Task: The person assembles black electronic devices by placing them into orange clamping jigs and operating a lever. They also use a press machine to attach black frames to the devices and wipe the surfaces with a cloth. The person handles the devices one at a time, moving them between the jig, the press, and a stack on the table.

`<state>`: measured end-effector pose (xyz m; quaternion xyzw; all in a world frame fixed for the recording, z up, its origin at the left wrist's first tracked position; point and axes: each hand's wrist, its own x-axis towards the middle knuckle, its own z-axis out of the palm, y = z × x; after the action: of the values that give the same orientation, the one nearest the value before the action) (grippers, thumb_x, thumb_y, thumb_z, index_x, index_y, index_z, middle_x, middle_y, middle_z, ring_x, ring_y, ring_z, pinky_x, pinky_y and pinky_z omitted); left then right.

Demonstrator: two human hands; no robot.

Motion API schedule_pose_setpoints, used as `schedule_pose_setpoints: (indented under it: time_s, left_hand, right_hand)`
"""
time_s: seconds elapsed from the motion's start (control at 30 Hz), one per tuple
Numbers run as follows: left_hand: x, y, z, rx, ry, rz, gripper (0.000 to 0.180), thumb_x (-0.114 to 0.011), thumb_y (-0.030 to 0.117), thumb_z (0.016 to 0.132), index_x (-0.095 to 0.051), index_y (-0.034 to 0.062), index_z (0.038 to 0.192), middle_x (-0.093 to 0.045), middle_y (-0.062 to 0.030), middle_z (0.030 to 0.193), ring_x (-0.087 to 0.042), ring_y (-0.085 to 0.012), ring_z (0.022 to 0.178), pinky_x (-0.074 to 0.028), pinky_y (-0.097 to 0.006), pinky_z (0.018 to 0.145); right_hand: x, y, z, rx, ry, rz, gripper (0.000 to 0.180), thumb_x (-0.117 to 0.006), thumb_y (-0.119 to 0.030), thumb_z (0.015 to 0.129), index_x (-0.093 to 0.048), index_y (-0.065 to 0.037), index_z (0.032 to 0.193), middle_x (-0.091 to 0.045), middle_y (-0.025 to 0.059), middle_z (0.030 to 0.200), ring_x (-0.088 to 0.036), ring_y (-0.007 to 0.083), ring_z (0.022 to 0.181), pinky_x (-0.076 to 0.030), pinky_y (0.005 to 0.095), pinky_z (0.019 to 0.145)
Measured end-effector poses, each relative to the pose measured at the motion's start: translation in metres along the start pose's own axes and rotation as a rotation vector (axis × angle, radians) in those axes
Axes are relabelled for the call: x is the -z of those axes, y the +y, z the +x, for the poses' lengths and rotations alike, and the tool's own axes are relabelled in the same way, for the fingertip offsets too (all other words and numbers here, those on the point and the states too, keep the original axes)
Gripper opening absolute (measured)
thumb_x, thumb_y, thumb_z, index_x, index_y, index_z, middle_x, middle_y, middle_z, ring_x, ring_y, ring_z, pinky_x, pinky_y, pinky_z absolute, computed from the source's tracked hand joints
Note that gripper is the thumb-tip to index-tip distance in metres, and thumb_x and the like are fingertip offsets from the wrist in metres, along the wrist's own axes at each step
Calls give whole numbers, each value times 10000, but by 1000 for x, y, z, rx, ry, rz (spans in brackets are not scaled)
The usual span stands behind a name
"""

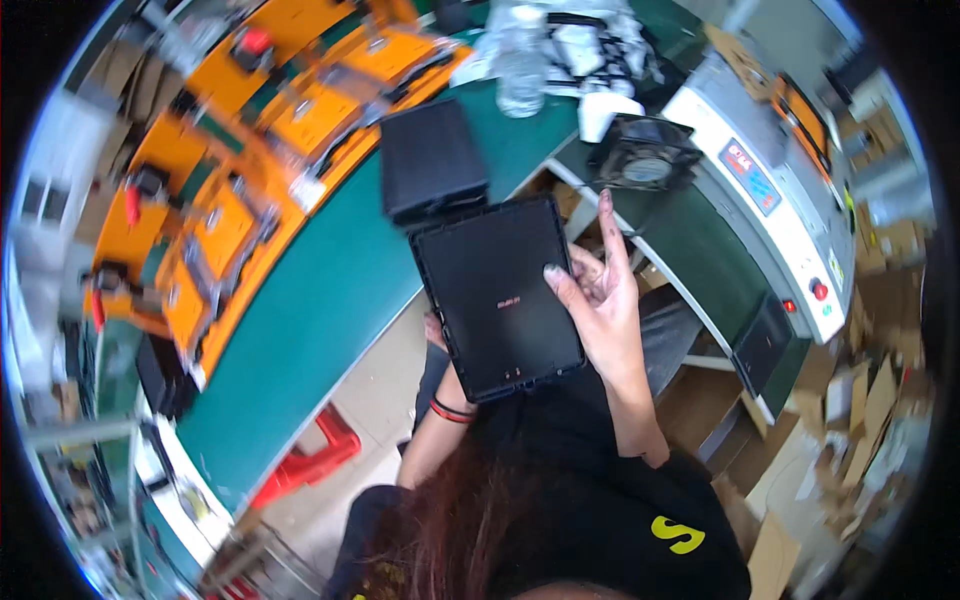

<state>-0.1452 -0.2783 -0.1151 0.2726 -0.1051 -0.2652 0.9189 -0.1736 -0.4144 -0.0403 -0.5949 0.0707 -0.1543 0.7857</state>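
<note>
I hold a flat black rectangular panel [490, 290] with a raised rim and small clips along its edges. It is tilted toward me over my lap, in front of the green workbench. My left hand [435, 331] is mostly hidden behind the panel; a few fingertips show at its left edge. On the other side, my right hand [608, 300] has its thumb on the panel's face near the right edge. Its index finger points away, and the other fingers are curled at or behind the edge. A stack of similar black panels [430, 155] lies just beyond on the bench.
Orange fixtures [290, 130] with red-tipped clamps line the left of the green bench [300, 330]. To the right are a black fan [648, 160], a white machine [770, 200] with a red button, and another black panel [762, 345]. A clear bottle [522, 65] stands at the back; below sits a red stool [310, 460].
</note>
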Motion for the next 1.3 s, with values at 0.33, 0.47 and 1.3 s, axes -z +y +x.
schedule_pose_setpoints:
  time_s: [0.33, 0.47, 1.3]
  left_hand:
    - [12, 88, -33, -463, -101, -271, 1113, -449, 829, 656, -135, 121, 1454, -214, -214, 1448, -278, -391, 1309, -243, -637, 1037]
    - [10, 93, -51, -517, -75, -358, 1060, -465, 787, 683, -163, 118, 1448, -220, -206, 1448, -264, -387, 1317, -227, -637, 1045]
    - [118, 454, -19, -2183, 839, 2200, 660, -626, 233, 812, -290, -37, 1311, -271, -220, 1384, -286, -333, 1292, -201, -450, 1067]
  right_hand:
    - [-59, 21, -55, 354, -580, -713, 820, -744, -243, 733, -310, -99, 1413, -406, 254, 1255, -497, 359, 1077, -407, 428, 925]
    - [-90, 37, -67, 447, -539, -610, 548, -677, -93, 772, -501, -30, 1287, -481, 225, 1174, -563, 317, 955, -455, 344, 829]
    - [-196, 133, -43, -92, -449, 4, 277, -561, 98, 831, -600, 64, 1103, -570, 144, 1089, -595, 156, 914, -510, 258, 795]
